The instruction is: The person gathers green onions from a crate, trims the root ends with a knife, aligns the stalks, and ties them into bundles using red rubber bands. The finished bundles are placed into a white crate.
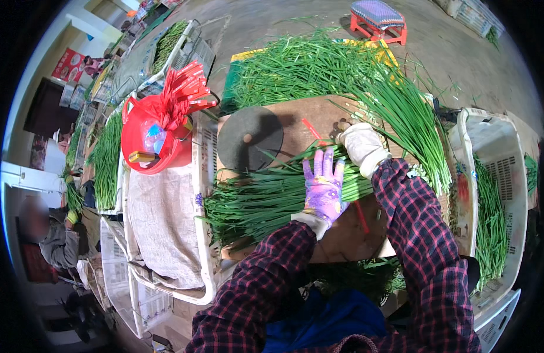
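Note:
A bundle of long green chives (pixel 254 198) lies crosswise on a brown board (pixel 298 106), leaf ends to the left and paler stems to the right. My left hand (pixel 324 187), in a purple floral glove, rests flat on the bundle with its fingers apart. A red printed strip (pixel 311 129) passes beneath the chives, and its other end (pixel 362 217) shows on the near side. At the bundle's far edge, close to the strip, is my right hand (pixel 364 143) in a white glove. Its fingertips are unclear, so its grip cannot be told.
A dark round disc (pixel 250 137) lies on the board. Loose chives (pixel 307 70) are heaped beyond it, with more (pixel 409 128) at right. A red bucket (pixel 164 154) holding red strips stands left, above a cloth-covered crate (pixel 166 229). Another crate (pixel 515 167) is right. A person (pixel 62 240) works far left.

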`<state>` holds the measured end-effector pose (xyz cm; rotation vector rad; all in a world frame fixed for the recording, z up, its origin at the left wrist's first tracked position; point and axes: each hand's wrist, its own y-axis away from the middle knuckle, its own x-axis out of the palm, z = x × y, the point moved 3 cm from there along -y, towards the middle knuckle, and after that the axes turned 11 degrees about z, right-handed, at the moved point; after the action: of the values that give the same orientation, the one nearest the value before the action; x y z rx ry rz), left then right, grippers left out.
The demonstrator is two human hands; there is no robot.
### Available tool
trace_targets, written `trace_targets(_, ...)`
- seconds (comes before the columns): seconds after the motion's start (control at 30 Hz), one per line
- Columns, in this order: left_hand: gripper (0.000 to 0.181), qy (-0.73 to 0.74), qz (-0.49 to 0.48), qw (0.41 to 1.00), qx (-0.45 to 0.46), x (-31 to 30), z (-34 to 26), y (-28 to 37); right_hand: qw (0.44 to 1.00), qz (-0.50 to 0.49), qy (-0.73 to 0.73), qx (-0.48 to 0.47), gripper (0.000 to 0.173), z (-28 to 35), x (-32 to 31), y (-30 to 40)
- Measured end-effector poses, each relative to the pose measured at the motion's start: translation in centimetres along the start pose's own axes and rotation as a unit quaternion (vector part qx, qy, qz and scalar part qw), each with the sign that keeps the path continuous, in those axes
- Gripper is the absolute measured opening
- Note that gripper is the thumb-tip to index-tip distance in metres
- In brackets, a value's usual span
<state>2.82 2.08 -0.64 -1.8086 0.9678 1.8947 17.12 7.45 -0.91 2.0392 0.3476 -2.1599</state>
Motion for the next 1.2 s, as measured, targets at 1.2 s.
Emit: trace_targets(1.2, 0.089, 0.01, 0.01, 1.0, -0.005, 0.5, 0.1, -0.1, 0.973, 0.028, -0.078, 0.216, 0.02, -7.1, -6.9, -5.3)
